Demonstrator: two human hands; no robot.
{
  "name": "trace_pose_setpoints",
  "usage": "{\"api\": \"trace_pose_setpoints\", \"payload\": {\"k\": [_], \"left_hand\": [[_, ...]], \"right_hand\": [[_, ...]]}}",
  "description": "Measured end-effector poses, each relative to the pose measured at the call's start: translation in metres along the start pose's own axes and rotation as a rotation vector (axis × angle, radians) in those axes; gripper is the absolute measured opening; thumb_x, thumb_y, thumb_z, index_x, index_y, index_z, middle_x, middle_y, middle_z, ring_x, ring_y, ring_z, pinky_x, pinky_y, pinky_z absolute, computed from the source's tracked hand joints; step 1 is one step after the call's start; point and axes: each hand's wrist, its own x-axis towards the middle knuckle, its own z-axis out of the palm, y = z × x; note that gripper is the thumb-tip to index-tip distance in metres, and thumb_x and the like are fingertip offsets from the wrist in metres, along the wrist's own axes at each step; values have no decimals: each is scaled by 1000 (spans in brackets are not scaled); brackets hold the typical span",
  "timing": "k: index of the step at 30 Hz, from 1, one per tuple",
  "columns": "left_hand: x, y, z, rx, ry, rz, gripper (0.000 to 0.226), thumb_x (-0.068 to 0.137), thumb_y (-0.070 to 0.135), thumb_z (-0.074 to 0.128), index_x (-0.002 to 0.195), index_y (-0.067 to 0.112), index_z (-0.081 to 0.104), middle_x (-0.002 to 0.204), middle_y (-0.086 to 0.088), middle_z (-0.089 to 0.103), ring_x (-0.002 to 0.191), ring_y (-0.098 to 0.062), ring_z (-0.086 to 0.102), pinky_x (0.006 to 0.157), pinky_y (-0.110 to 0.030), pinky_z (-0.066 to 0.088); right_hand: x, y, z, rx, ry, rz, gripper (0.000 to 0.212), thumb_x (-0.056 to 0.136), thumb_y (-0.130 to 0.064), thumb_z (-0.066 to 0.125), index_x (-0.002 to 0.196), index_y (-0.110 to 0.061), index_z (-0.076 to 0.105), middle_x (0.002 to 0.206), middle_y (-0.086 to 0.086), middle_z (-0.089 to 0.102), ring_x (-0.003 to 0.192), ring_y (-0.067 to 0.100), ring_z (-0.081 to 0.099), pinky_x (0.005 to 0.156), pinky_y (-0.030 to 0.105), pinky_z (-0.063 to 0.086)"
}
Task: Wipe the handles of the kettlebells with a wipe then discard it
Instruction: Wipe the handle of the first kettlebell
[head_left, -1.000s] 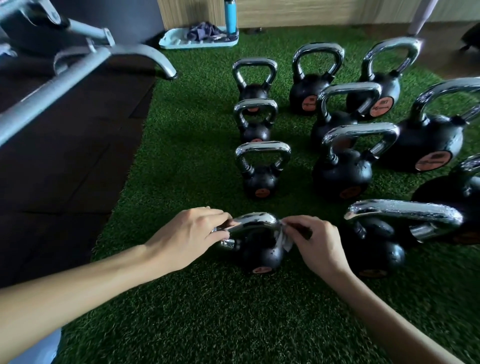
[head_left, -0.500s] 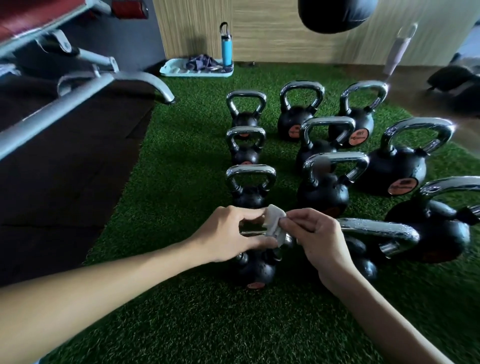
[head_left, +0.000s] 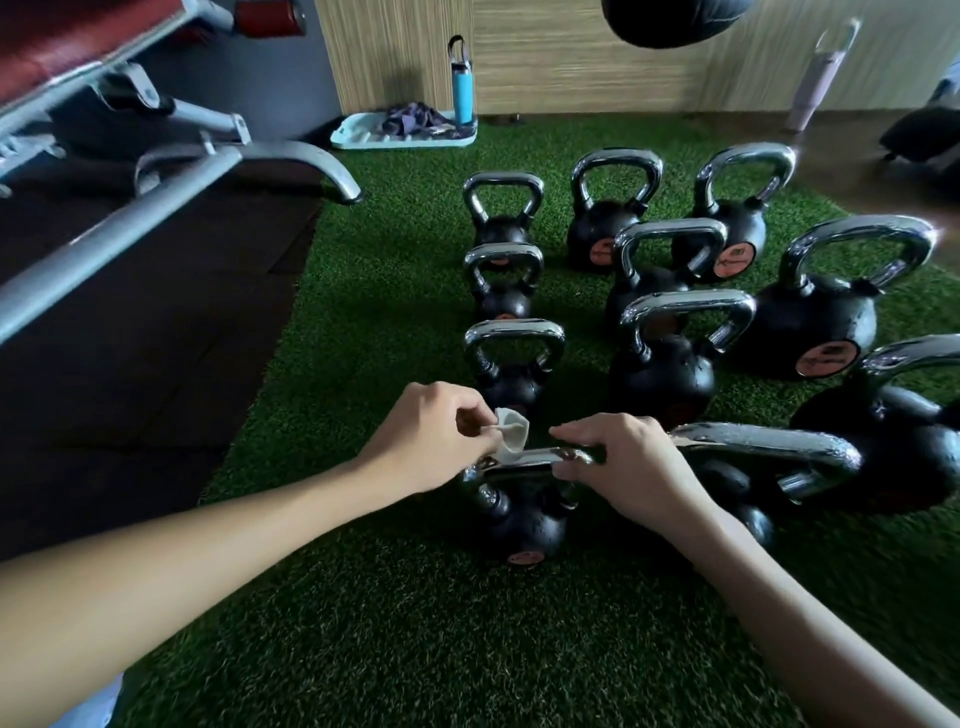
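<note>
Several black kettlebells with chrome handles stand in rows on green turf (head_left: 395, 322). The nearest small kettlebell (head_left: 524, 525) sits in front of me, its handle (head_left: 524, 460) running between my hands. My left hand (head_left: 431, 436) pinches a small white wipe (head_left: 511, 434) against the left end of that handle. My right hand (head_left: 618, 462) grips the handle's right end, fingers curled around it. A larger kettlebell's handle (head_left: 769, 441) lies just right of my right hand.
A grey metal bench frame (head_left: 156, 218) reaches in from the left over dark rubber flooring (head_left: 130, 389). At the far wall a light blue tray (head_left: 363, 136) holds a cloth and a blue bottle (head_left: 462, 88). A dark round bag (head_left: 670, 21) hangs overhead.
The wipe has passed from between both hands to my left hand alone, on the handle's left end. My right hand dropped onto the handle's right end. The view tilted up earlier.
</note>
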Motion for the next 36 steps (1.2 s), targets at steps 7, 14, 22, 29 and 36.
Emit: {"api": "trace_pose_setpoints", "payload": {"k": [7,14,22,29,36], "left_hand": [[3,22,18,78,-118,138,26,87,34,74,114,35,77,97,11,77,72,2,68,64,-18,56],[0,4,13,260,-194,222,36,100,36,51,129,27,69,109,4,71,99,-14,60,85,-27,49],[-1,-9,1,223,-240,254,32,93,45,65,116,25,76,107,1,75,95,-15,61,84,-34,49],[-6,-25,0,182,-196,325,26,90,35,73,111,21,79,99,2,78,88,-11,68,79,-35,55],[-26,-48,21,-243,27,185,25,83,29,78,107,22,79,104,12,76,97,7,70,88,-16,55]], "right_hand": [[-5,1,4,-193,17,52,38,85,-52,70,123,-51,66,111,-11,74,101,16,68,68,26,42],[-7,-1,7,-151,43,97,36,85,-53,70,121,-51,67,108,-10,75,97,17,69,67,26,41],[-11,5,9,-164,57,62,37,86,-55,68,123,-49,67,107,-9,76,97,16,69,66,26,39],[-17,4,9,-172,49,17,37,88,-50,69,125,-47,66,110,-11,76,99,15,70,70,23,40],[-19,11,9,-179,68,27,36,88,-53,68,124,-50,66,104,-9,76,95,18,69,67,27,43]]}}
